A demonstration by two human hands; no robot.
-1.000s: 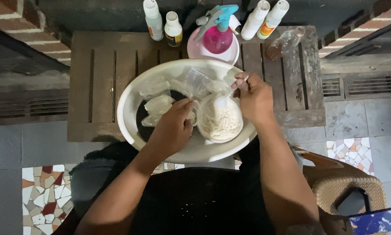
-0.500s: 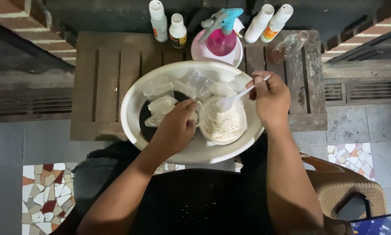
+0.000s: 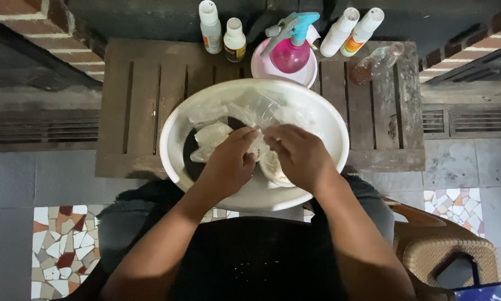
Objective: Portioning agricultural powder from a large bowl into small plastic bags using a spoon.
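Note:
A large white basin (image 3: pixel 328 120) rests on a dark wooden slatted table (image 3: pixel 142 100) in front of me. Inside it lie several clear plastic bags (image 3: pixel 214 134) filled with a whitish material. My left hand (image 3: pixel 231 161) and my right hand (image 3: pixel 300 156) meet over the middle of the basin. Both pinch the top of one filled plastic bag (image 3: pixel 273 167), which my hands mostly hide.
At the table's far edge stand two small white bottles (image 3: pixel 210 19), a pink spray bottle (image 3: pixel 291 53) in a pink bowl, two more white bottles (image 3: pixel 362 28) and a clear bottle lying down (image 3: pixel 376 61). A wicker chair (image 3: pixel 451 256) is at lower right. Brick walls flank the table.
My right hand came down from the basin's right side, where it held a thin white stick, and joined my left hand on the bag's top. The stick is out of sight.

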